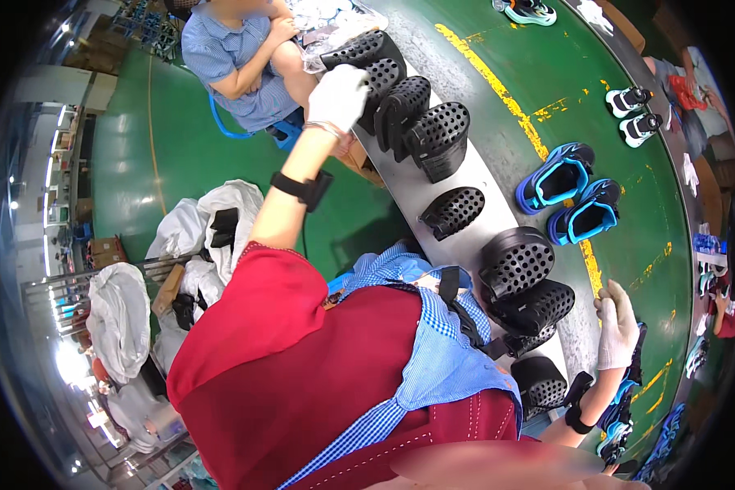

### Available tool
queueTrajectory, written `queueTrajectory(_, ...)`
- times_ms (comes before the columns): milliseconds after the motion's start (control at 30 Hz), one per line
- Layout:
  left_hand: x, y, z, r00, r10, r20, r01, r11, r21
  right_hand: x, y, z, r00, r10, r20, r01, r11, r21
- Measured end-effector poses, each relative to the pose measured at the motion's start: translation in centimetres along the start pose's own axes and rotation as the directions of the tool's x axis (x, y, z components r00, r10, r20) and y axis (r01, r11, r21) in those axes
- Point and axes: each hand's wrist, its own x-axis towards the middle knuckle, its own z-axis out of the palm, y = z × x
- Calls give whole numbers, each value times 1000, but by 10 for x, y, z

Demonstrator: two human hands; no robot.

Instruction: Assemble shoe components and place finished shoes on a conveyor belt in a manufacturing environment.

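I judge the black insert (383, 77) under my left hand (340, 97) to be light, stiff plastic — hard to crush, though its smooth shell might slide under a knitted glove. It sits at the far end of the row on the pale bench (485, 178), crowded close to its neighbours. I would take it across the rounded, hole-dotted top, thumb on one flank and fingers on the other; the holes should give the fabric some bite.

My left glove is against its near side, but the back of the hand hides the fingertips, so I cannot tell whether they are closed around it. My right hand (617, 328) is off to the other side — fingers stretched out, thumb a little apart, nothing visible in it — near the edge of the green surface (621, 208) that carries a pair of blue shoes (539, 188).
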Motion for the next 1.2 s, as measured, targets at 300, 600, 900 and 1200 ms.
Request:
queueTrajectory(300,-30,-111,30,975,214,63,-210,976,-63,-5,15,10,999,-43,25,44,998,-42)
queueTrajectory(600,-16,-103,28,946,267,185,-259,964,-64,4,36,13,1000,0,31,-1,1000,28)
queueTrajectory(900,-15,-13,-91,976,213,33,-215,972,89,-5,29,0,987,-158,1,157,979,-127)
queueTrajectory(1200,25,219,-95,869,494,-30,-413,689,-596,0,-69,29,937,-338,90,342,939,-33)
